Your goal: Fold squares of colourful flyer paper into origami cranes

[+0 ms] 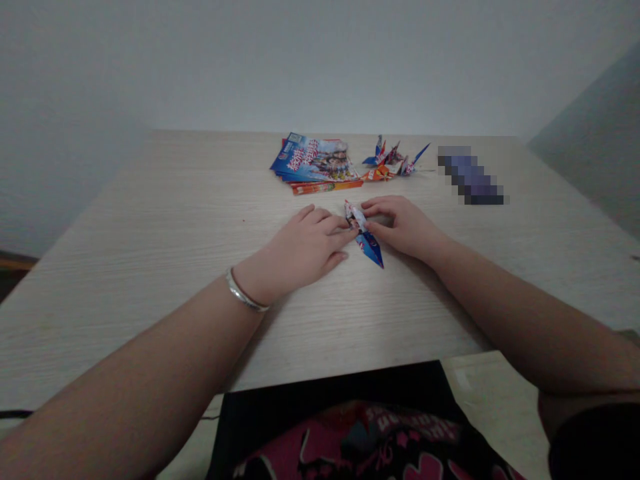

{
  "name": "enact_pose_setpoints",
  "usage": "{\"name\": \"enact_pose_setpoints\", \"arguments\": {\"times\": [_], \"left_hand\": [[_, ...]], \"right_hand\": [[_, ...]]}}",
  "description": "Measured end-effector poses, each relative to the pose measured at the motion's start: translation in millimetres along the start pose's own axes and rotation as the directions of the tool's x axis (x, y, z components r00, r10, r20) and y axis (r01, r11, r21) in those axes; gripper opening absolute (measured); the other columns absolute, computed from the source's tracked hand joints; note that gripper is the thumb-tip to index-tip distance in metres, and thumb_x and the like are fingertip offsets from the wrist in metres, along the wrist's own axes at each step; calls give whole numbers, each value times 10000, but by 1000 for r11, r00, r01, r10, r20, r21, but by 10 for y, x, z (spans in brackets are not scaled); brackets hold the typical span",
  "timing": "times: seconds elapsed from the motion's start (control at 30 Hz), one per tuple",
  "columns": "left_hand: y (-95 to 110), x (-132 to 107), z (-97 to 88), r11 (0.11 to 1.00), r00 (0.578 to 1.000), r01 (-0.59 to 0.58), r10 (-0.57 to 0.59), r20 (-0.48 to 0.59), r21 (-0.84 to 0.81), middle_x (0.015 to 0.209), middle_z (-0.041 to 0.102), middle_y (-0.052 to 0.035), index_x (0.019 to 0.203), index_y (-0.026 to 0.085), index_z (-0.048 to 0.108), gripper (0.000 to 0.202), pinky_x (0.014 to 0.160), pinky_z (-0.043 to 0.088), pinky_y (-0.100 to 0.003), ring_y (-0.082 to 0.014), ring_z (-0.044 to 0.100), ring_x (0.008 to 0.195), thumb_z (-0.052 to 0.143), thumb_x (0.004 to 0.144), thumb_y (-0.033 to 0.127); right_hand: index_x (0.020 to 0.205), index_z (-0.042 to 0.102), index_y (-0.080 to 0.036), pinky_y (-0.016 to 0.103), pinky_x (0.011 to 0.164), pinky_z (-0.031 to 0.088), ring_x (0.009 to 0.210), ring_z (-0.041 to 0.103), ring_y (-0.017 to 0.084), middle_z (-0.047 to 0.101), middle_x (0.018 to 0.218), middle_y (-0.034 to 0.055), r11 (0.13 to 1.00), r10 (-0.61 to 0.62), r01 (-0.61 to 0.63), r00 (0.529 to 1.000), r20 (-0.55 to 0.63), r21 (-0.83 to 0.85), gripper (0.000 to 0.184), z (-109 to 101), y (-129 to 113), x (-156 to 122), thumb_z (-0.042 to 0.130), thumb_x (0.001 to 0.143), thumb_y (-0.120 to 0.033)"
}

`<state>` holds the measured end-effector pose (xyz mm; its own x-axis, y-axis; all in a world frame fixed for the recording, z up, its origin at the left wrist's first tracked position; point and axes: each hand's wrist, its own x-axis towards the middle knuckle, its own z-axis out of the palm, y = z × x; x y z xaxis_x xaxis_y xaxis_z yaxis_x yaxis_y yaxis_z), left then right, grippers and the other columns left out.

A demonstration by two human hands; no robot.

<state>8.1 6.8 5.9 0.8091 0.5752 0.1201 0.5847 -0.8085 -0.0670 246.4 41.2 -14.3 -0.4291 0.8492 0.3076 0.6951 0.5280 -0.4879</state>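
A small folded paper piece (367, 237), printed in blue, red and white and narrowed to a point, lies on the light wooden table (150, 220). My left hand (300, 250), with a silver bangle at the wrist, lies over its left side with the fingertips pressing on the paper. My right hand (403, 223) pinches the paper's upper right edge between thumb and fingers. Both hands touch the same piece and hold it flat against the table.
A stack of printed colour sheets (313, 163) lies at the back of the table. Beside it sit several finished folded paper cranes (393, 162). A blurred purple object (473, 177) is at the back right. A white wall stands behind the table.
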Motion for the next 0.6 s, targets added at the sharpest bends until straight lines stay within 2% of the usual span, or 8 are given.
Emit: {"name": "enact_pose_setpoints", "arguments": {"times": [0.13, 0.27, 0.37, 0.47, 0.53, 0.6], "left_hand": [[32, 6, 40, 1000, 1000, 8, -8, 0, 22, 1422, 610, -171, 1494, 144, 520, 484, 1088, 405, -496, -318, 576, 1240, 473, 1052, 334], [47, 34, 43, 1000, 1000, 25, -25, -7, -14, 1402, 623, -167, 1504, 135, 506, 490, 1100, 413, -502, -317, 573, 1258, 470, 1055, 326], [48, 61, -2, 995, 997, 59, -62, -35, -82, 1316, 669, -136, 1352, 162, 648, 376, 1080, 450, -482, -296, 610, 1196, 479, 1045, 299], [54, 82, -52, 974, 983, 131, -152, -104, -182, 1239, 680, -138, 1183, 144, 721, 316, 1015, 511, -447, -273, 636, 1110, 463, 1025, 238], [60, 85, -60, 958, 970, 155, -194, -148, -242, 1254, 665, -153, 1180, 120, 707, 311, 1024, 520, -444, -273, 629, 1133, 463, 1004, 199], [62, 81, -44, 945, 962, 163, -216, -165, -283, 1285, 656, -162, 1217, 98, 675, 310, 1072, 504, -455, -282, 614, 1190, 491, 980, 176]], "right_hand": [[1077, 768, -199, 423, 972, 545, 1033, 725, 248, 796, 1104, 73, 983, 106, -105, 994, 5, 150, 250, -10, -32, 8, 675, 848, -240], [1152, 733, -185, 348, 815, 561, 893, 713, 210, 789, 1044, 65, 979, 115, -113, 993, 1, 167, 328, -16, -103, -14, 694, 830, -234], [1124, 734, -205, 311, 712, 525, 775, 679, 179, 776, 950, 38, 985, 145, -140, 989, -36, 105, 312, -30, -141, -33, 670, 819, -178], [1019, 738, -211, 309, 674, 483, 765, 664, 186, 759, 918, 36, 986, 165, -167, 984, -67, -25, 215, -47, -161, -48, 681, 812, -194], [950, 734, -210, 319, 686, 467, 799, 661, 203, 749, 912, 44, 981, 131, -138, 990, -59, -137, 137, -52, -170, -56, 686, 822, -209], [916, 732, -206, 335, 737, 470, 865, 659, 225, 741, 923, 59, 976, 42, -46, 999, -24, -213, 94, -47, -174, -59, 684, 835, -202]]}}
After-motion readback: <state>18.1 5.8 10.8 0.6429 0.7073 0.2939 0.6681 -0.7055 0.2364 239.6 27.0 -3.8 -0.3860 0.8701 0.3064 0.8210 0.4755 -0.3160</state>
